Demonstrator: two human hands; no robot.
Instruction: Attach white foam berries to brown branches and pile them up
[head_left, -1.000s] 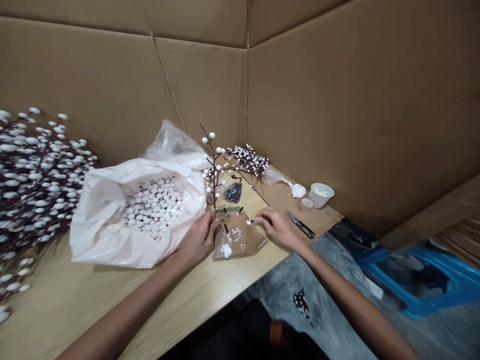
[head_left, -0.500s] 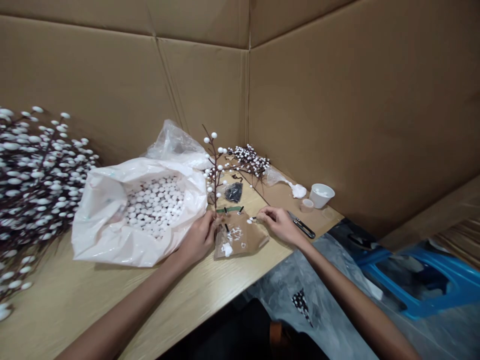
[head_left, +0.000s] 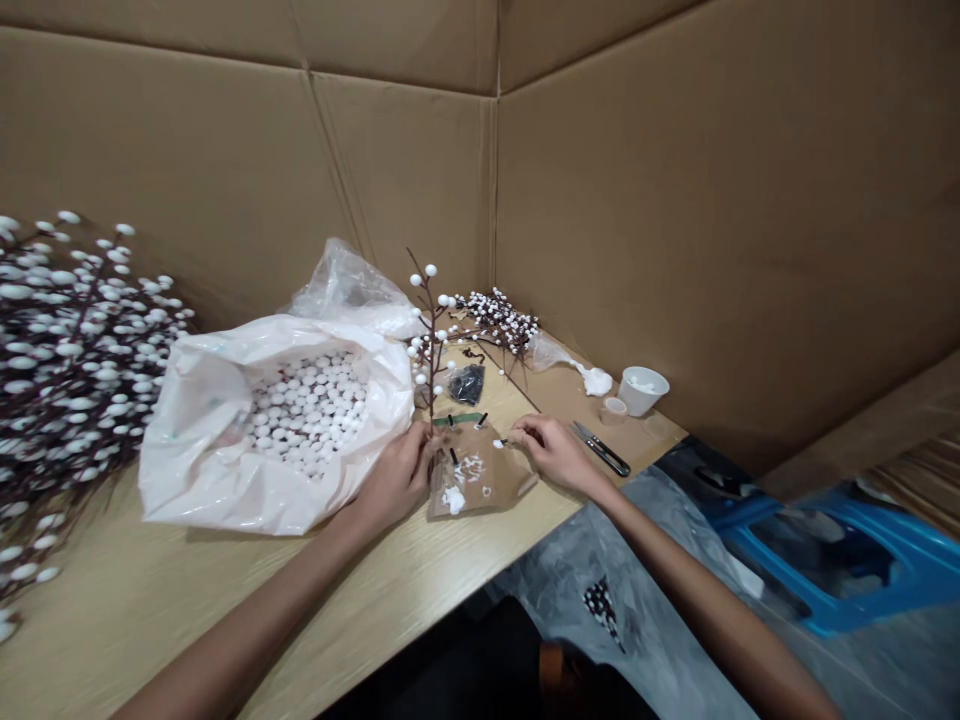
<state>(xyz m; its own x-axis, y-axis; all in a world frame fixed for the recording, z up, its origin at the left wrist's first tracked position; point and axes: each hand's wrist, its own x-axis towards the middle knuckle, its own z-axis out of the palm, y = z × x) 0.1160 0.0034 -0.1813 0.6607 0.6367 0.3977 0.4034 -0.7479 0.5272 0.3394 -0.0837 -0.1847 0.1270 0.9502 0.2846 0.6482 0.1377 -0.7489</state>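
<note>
My left hand [head_left: 401, 465] is closed around the lower end of a brown artificial berry branch [head_left: 431, 345], which stands upright with white berries along it. In a pinch of my right hand [head_left: 551, 450] is a small, thin dark piece [head_left: 507, 441], too small to name surely. Its tip is at a white blob [head_left: 498, 443] on the brown cardboard piece [head_left: 510, 480]. White glue-like smears [head_left: 471, 466] and a larger white lump [head_left: 453, 499] mark that cardboard. Several short black pieces [head_left: 454, 456] lie on it, near a green strip [head_left: 469, 418].
A white plastic bag [head_left: 202, 430] full of white berries stands left of my left hand. Many berry branches [head_left: 75, 350] are heaped at far left. Thread snips [head_left: 602, 450], a plastic cup [head_left: 645, 390] and a small dark packet [head_left: 466, 384] lie nearby. A blue stool [head_left: 847, 560] stands right.
The dark piece in my right hand has tipped down toward the white blob, and the hand has shifted slightly. My left hand still holds the branch in nearly the same place.
</note>
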